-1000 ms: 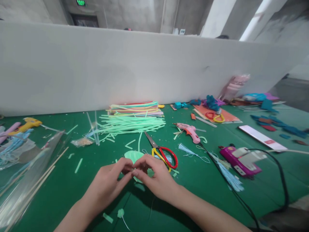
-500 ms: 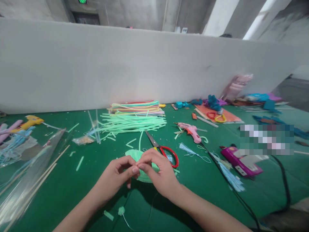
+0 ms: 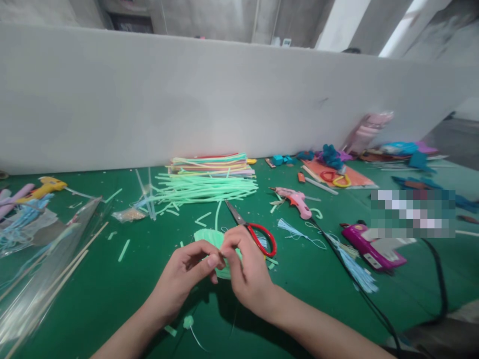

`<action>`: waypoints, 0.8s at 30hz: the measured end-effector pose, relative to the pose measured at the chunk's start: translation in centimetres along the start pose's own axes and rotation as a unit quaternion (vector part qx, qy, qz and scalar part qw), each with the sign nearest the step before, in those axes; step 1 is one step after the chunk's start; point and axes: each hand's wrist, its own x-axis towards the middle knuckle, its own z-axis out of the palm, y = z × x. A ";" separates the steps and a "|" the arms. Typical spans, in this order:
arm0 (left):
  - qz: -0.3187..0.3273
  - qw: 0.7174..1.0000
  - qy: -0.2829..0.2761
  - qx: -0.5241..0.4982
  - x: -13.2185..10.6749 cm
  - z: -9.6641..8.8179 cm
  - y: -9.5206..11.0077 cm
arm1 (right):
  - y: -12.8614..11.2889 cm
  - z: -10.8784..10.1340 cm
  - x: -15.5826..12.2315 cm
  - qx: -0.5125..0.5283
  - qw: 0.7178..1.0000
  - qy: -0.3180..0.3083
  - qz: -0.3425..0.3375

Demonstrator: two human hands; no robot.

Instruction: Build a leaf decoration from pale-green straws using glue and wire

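Note:
My left hand (image 3: 190, 271) and my right hand (image 3: 245, 269) meet at their fingertips in the middle of the view. Thumb and fingers of each are pinched together; whatever lies between them is too small or hidden to make out. Behind the fingers shows a light green, finely ridged round piece (image 3: 207, 237), partly covered by both hands. Scissors (image 3: 258, 239) with red handles lie just beyond my right hand, blades pointing away to the left. Below the hands, a small green tuft on a thin wire (image 3: 188, 322) rests on the table.
Green strips (image 3: 205, 189) lie in a pile at the back. On the right are a pink glue gun (image 3: 297, 202), light blue tassels (image 3: 295, 234) and a purple tool (image 3: 368, 249) with a black cord. Clear plastic wrap (image 3: 48, 279) and sticks are at left. A white partition (image 3: 224, 99) stands behind.
Both hands have shifted slightly to the right, the right one more, and my right fingers have turned a little more upright. The pinch of both hands stays closed.

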 end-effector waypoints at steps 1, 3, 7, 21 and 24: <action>0.005 1.000 0.004 -0.009 -0.1 0.0 0.0 | 0.1 -0.1 0.1 0.004 0.999 0.023 0.022; 0.014 0.999 0.015 -0.026 -0.1 -0.1 0.0 | 0.4 -0.5 0.5 0.022 0.996 0.056 0.065; 0.029 0.998 0.023 -0.047 0.0 -0.6 0.2 | 0.6 -0.8 0.9 0.081 0.987 0.035 0.131; 0.014 0.999 0.042 0.027 0.1 -1.4 0.7 | 0.9 -0.6 1.1 0.128 0.973 0.009 0.194; 0.034 0.969 0.050 0.240 0.7 -3.8 1.8 | 1.5 -1.4 1.5 0.062 0.982 0.004 0.179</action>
